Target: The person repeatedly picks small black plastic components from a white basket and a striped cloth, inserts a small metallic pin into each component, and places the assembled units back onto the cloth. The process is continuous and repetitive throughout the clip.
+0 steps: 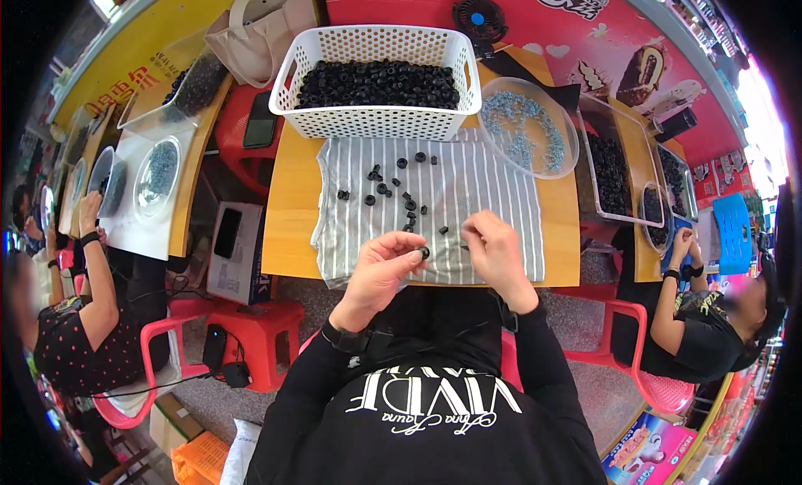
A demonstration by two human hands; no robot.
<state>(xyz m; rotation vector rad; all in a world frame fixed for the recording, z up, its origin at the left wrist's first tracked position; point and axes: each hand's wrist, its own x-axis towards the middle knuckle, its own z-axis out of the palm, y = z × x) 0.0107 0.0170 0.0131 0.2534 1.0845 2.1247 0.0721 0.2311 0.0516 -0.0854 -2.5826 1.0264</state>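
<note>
Over the near part of a grey-and-white striped cloth (493, 184), my left hand (380, 272) pinches a small round black part (424, 252) with a hole between thumb and forefinger. Just to its right, my right hand (499, 249) has its fingers pressed together; a thin dark tip shows by them, too small to name. Several loose black parts (382, 188) lie scattered on the cloth beyond my hands. At the cloth's far edge stands a white perforated basket (376, 122) full of the same black pieces. Right of it sits a clear round tray (571, 151) with small bluish pieces.
A small black fan (479, 19) and a beige bag (259, 35) are at the back. Co-workers (92, 318) sit at tables left and right, with tubs of black parts. A red stool (266, 335) carries a box with a phone (227, 233) on it, left of my table.
</note>
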